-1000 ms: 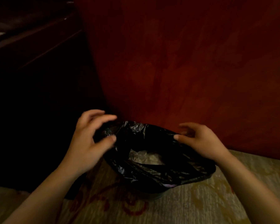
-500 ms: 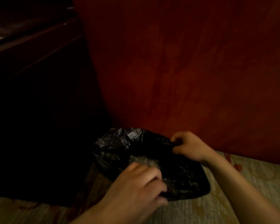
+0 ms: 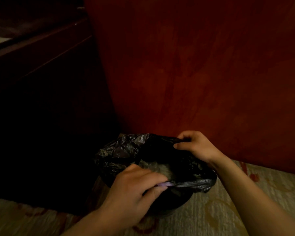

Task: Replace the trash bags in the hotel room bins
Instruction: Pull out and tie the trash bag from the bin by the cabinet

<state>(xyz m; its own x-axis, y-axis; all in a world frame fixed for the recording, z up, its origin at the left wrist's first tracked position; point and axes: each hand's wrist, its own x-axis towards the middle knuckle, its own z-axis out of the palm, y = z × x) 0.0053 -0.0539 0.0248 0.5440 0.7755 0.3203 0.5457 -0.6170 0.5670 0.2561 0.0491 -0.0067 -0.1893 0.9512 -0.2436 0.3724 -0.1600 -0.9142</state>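
A black trash bag (image 3: 119, 154) lines a dark round bin (image 3: 180, 201) standing on the carpet against a red wall. My left hand (image 3: 133, 189) pinches the near edge of the bag, where a pale purple strip shows between thumb and fingers. At the far right rim, my right hand (image 3: 194, 145) grips the bag's edge with curled fingers. Crumpled pale plastic (image 3: 157, 167) lies inside the bag's opening. Most of the bin is hidden by the bag and my hands.
A red wall or curtain (image 3: 194, 74) rises right behind the bin. Dark wooden furniture (image 3: 41, 99) stands close on the left. Beige carpet with a red pattern (image 3: 228, 210) spreads to the right and front.
My left hand has come from the bag's left side to its near edge and pinched it. My right hand has closed on the far rim. The bag's near edge is lifted off the bin.
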